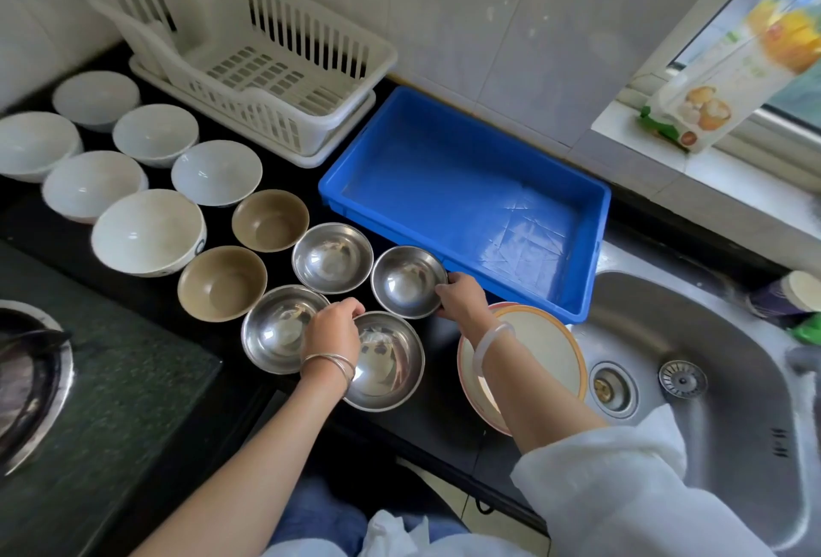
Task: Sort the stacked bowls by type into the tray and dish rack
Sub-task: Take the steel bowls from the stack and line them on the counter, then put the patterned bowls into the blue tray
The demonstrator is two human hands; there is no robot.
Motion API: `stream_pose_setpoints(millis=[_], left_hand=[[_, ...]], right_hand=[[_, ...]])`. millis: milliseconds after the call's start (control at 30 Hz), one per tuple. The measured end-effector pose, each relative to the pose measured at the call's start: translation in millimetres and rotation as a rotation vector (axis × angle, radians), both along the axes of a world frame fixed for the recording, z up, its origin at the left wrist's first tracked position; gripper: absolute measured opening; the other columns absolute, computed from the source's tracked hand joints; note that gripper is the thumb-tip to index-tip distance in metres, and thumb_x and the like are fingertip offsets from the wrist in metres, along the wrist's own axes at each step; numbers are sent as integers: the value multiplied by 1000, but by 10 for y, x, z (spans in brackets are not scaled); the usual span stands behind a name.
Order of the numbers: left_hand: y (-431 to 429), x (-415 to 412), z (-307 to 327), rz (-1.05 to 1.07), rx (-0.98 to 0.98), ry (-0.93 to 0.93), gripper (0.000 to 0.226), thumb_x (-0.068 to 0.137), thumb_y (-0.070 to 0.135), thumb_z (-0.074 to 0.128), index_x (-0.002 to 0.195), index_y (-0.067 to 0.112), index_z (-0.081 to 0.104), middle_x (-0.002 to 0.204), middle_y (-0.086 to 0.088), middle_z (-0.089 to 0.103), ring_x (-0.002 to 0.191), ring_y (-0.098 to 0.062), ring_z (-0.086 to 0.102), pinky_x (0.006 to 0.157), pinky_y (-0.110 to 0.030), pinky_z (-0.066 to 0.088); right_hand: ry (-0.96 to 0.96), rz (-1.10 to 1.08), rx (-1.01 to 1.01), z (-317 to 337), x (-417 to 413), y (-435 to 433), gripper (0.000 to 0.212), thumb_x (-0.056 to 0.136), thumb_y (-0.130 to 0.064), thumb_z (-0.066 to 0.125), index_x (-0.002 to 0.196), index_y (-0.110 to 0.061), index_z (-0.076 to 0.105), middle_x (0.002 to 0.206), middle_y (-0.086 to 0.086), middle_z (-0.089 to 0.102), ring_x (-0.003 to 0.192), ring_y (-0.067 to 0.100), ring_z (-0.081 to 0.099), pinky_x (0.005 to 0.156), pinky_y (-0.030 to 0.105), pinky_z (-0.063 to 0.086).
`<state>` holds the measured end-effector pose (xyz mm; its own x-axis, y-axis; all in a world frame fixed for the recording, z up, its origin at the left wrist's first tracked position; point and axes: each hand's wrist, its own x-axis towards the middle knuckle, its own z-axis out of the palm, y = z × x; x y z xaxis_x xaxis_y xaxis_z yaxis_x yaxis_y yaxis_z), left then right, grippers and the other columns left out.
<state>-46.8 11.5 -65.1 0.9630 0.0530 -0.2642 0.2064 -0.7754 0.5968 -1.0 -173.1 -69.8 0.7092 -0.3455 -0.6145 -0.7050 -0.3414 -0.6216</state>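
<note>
Several steel bowls stand on the black counter. My right hand (460, 296) grips the rim of the rightmost steel bowl (406, 281), next to the empty blue tray (462, 196). My left hand (333, 327) holds the far rim of the nearest steel bowl (386, 363). Two more steel bowls (331, 256) (275, 327) sit beside them. Two brown bowls (270, 219) (221, 281) lie to the left. Several white bowls (149, 230) spread over the left counter. The white dish rack (249, 50) stands empty at the back.
A plate with an orange rim (546, 334) leans at the edge of the steel sink (711, 356) on the right. A gas hob (31, 379) lies at the near left. A packet (728, 68) rests on the window sill.
</note>
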Motion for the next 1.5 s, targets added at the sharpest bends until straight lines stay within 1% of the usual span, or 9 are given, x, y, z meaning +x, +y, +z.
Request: stream_pose_setpoints(millis=[200,333,433,567,700,933,1067,1233,1500], left_hand=[[-20,9,78,-9,-30,-34,22,88,9,46,99,13,65,92,-9,70,88,-28,61,74,-36,50],[-156,29,182,-28,-85,-69,21,89,11,46,97,12,65,87,-10,69,84,-29,62,67,-32,46],[-401,0,261,-100,-135,-52,22,90,16,47,101,14,66,95,-9,69,90,-28,62,75,-34,49],[-792,-101,262,-230,-234,98,28,91,24,50,116,15,61,113,-6,68,105,-24,62,90,-35,49],[-1071,-206,222,-398,-196,232,39,91,32,49,127,17,53,126,-6,61,115,-24,55,95,-33,44],[-1179,-242,215,-329,-169,185,24,89,20,51,109,11,61,102,-10,66,95,-26,60,79,-31,47],[-1144,-115,236,-275,-150,153,18,87,13,49,99,8,62,86,-7,62,79,-26,58,68,-31,47],[-1132,-104,261,-285,-76,81,18,85,7,49,96,7,63,98,-12,62,77,-23,54,69,-33,49],[-1169,-112,404,-268,-166,67,18,81,4,51,92,8,65,93,-11,68,78,-25,60,62,-27,43]], right_hand=[[-61,174,-202,315,-82,-23,21,89,-17,46,73,-6,54,74,10,58,77,31,54,58,29,38],[-275,62,-347,508,-355,-206,30,95,-16,44,120,-11,60,118,11,65,94,25,61,72,27,43],[-341,-40,-483,547,-649,-488,29,95,-13,46,121,-16,59,117,7,65,85,17,57,61,19,37],[-229,-75,-634,475,-1070,-871,37,88,-10,47,124,-12,57,121,10,63,111,31,56,81,33,42],[-133,-155,-516,339,-1364,-1042,29,89,-11,48,116,-12,59,109,11,68,100,32,59,70,28,33],[-112,-275,-517,298,-1501,-1001,18,92,-14,47,95,-9,64,91,12,68,73,23,49,63,28,31],[-111,-285,-470,289,-1549,-830,18,92,-17,47,94,-9,63,90,9,67,76,24,54,64,28,35],[-81,-292,-538,295,-1532,-706,18,91,-15,48,97,-8,64,100,8,61,89,29,55,71,31,41],[-179,-385,-422,491,-1637,-795,14,79,-8,54,69,-3,60,62,9,56,61,23,44,48,25,33]])
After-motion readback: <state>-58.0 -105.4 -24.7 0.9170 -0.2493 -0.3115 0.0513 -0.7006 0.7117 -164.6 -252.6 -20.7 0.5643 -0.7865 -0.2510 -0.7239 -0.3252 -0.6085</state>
